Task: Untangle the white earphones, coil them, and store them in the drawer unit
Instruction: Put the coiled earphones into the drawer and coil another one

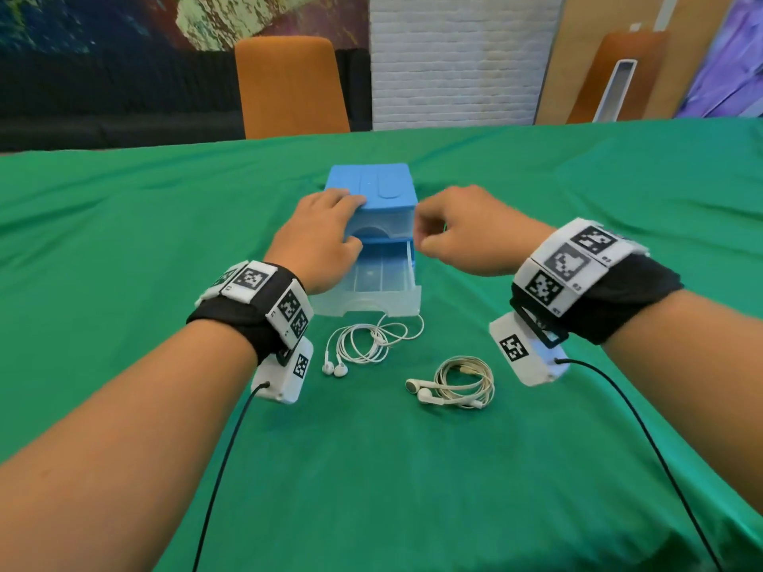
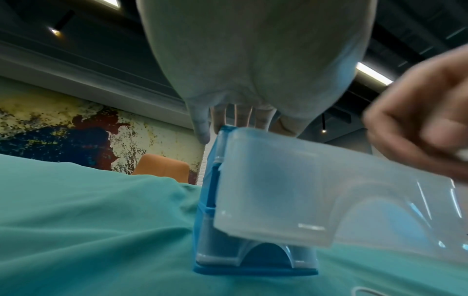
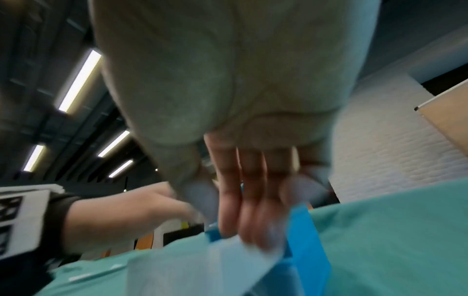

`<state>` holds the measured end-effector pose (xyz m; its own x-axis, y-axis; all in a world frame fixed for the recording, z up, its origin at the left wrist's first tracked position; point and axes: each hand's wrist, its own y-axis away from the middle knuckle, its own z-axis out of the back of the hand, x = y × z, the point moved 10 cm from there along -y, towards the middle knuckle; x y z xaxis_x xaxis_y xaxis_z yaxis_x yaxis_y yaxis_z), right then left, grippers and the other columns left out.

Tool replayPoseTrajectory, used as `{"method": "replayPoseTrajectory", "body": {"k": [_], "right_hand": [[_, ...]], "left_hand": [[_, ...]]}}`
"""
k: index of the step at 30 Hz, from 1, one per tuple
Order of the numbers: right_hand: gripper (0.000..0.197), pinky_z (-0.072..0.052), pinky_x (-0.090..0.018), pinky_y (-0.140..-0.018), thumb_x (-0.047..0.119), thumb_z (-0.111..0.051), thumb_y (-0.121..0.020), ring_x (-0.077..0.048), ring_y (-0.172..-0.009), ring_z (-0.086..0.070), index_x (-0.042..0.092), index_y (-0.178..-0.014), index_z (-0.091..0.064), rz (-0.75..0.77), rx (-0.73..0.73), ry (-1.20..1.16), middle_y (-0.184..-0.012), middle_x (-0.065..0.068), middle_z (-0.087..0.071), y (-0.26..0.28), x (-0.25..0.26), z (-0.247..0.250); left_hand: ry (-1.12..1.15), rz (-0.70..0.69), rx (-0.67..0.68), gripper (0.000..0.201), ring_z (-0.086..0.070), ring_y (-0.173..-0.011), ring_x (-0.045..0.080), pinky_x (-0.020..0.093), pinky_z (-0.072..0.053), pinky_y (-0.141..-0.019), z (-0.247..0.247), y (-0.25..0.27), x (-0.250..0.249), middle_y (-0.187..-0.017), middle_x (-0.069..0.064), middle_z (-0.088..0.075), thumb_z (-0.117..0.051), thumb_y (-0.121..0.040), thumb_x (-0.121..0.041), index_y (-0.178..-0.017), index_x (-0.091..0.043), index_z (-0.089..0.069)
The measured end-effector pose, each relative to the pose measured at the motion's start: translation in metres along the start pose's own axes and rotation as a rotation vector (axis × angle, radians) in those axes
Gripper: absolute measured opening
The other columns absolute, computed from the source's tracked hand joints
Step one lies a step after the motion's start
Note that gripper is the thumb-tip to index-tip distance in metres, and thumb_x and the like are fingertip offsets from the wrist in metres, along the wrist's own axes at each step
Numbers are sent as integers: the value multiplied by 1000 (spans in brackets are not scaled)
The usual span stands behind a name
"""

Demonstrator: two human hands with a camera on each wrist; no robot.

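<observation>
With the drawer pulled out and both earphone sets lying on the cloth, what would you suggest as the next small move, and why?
Probably bring the right hand down to the looser white earphones in front of the open drawer. That hand holds nothing, the drawer looks empty, and the left hand rests on the drawer unit, steadying it.

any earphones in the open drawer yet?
No: in the head view the pulled-out drawer is bare, and both earphone sets, white and cream, lie on the green cloth.
</observation>
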<state>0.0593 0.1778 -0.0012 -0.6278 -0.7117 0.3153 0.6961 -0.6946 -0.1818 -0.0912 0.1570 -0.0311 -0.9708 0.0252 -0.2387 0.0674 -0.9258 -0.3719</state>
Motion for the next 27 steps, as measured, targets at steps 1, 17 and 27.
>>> {"method": "replayPoseTrajectory", "body": {"k": [1,17,27], "right_hand": [[7,-49,-27,-69,18,-62,-87,-17,-76,-65,17,-83,-67,-29,180,34,-78,1,-70,14,-5,-21],[15,-47,-29,-60,16,-73,-76,-23,-70,-60,17,-74,-58,-104,553,318,-70,1,-61,70,-35,-104],[15,-40,-27,-57,11,-72,-77,-20,-72,-55,19,-80,-59,-83,496,281,-70,7,-55,71,-39,-101]], "left_hand": [[-1,5,5,57,-28,-143,25,45,-33,-115,0,0,0,-154,-4,-37,-49,-95,-19,-151,-23,-38],[-5,41,36,56,-28,-141,25,48,-37,-110,1,3,-2,-152,-7,-37,-48,-96,-18,-150,-26,-37],[-4,28,30,56,-26,-142,24,48,-37,-111,0,5,-3,-152,-7,-36,-47,-96,-18,-151,-27,-35]]}}
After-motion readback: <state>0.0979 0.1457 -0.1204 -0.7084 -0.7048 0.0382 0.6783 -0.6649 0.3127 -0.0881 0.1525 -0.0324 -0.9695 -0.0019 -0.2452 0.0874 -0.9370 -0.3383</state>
